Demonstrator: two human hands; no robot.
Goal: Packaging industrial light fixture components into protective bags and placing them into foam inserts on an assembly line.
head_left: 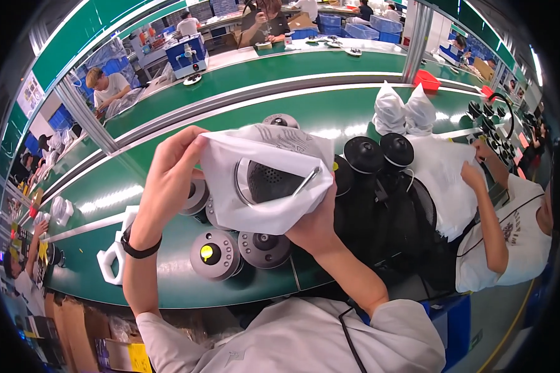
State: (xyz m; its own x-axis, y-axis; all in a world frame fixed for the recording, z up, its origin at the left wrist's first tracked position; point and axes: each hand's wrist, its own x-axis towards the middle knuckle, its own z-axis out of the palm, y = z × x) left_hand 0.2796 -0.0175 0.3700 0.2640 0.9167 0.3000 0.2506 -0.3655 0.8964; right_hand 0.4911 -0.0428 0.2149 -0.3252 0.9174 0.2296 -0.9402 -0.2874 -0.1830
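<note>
— Grey sleeves are coming up from the lower edge of the frame, and both hands are meeting at the centre. What are they holding?

— A white bag (264, 180), pinched between them. The left hand (168, 174) is gripping the bag's upper left corner with fingers closed on the cloth, and the right hand (314, 227) is cupping it from below right, fingers tucked under and closed on it.

— Is anything sitting inside the bag?

— A round grey speaker (267, 182) is showing through the mouth, its dark grille facing us.

— And underneath?

— A green table (106, 273) is running across the frame. Two more round grey units are lying just below the bag: one with a yellow button (214, 255) and one with a dark centre (264, 248), touching side by side. A white plastic handle piece (112, 261) is lying at the lower left.

— Who is standing at the right?

— Another person in a white shirt (510, 242) is handling a large white sheet (445, 180), beside black round discs (379, 152). Two tied white bags (404, 112) are standing in the upper right.
</note>
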